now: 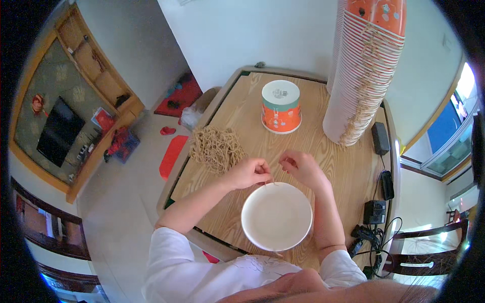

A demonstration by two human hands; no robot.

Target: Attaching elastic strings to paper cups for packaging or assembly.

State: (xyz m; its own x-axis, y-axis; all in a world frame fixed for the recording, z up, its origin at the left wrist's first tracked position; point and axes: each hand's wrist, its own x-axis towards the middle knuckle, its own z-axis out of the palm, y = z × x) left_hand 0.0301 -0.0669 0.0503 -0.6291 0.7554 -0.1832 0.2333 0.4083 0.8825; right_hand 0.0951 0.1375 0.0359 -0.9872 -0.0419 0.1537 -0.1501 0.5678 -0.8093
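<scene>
A white round paper bucket (277, 217) stands in front of me on the wooden table, its wide mouth facing up. At its far rim my left hand (248, 173) is closed in a pinch on a thin tan strand (271, 183). Just to the right, my right hand (301, 166) hovers above the far side of the rim with fingers curled together; whatever it may hold is too small to make out. Beside my left hand lies a tangled heap of tan strands (216, 149), like thin twine.
An upside-down orange and green paper bucket (281, 108) stands farther back. Tall stacks of nested buckets (361, 76) lean at back right, tan strands along their side. Black adapters (374, 212) and tangled cables (375, 245) line the right table edge, near a dark chair (429, 252).
</scene>
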